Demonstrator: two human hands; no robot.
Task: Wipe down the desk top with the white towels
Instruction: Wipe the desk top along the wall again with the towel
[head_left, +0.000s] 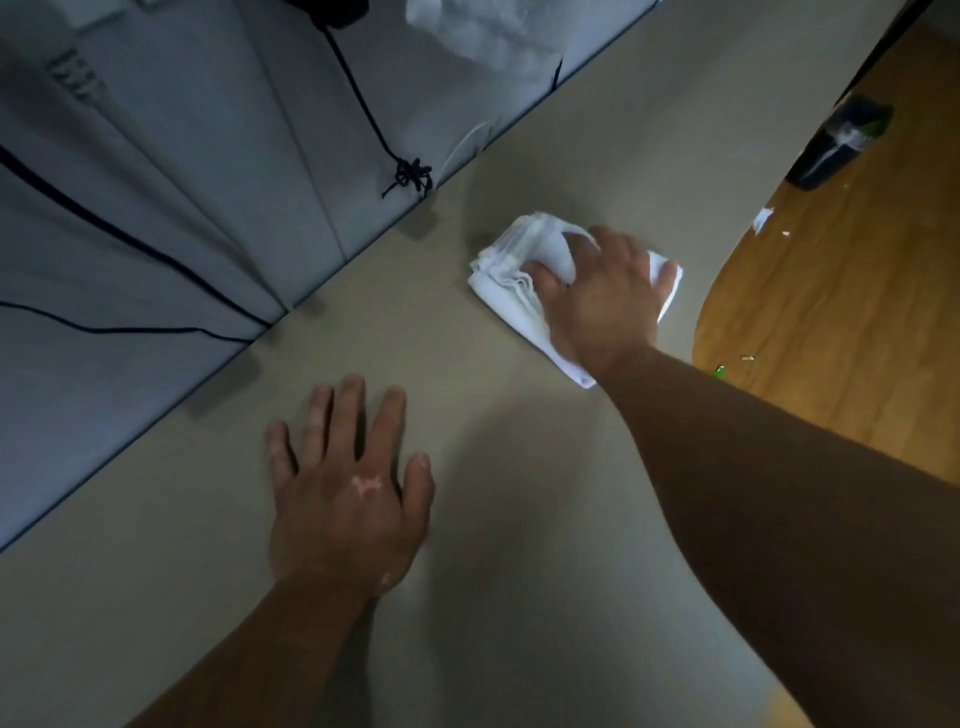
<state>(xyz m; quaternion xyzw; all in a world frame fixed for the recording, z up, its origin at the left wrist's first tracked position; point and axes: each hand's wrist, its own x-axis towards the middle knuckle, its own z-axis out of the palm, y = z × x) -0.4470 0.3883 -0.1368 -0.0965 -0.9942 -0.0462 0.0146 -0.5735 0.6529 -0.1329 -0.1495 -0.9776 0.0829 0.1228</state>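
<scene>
The right hand (602, 296) presses down on a folded white towel (501, 270), fingers spread over it. The hand is blurred, but a fold of cloth seems to lap over one finger. The towel lies on the worktop (519, 545) near its curved right edge. The left hand (348, 499) rests flat on the bare worktop closer to the near edge, fingers spread, well apart from the towel.

You have open desk top (493, 597) from the near edge up to the far edge. There the grey partition (182, 208) walls you in, its knotted black cord (413, 176) dangling close to the surface. Your left hand (343, 499) lies flat on the left part.
</scene>
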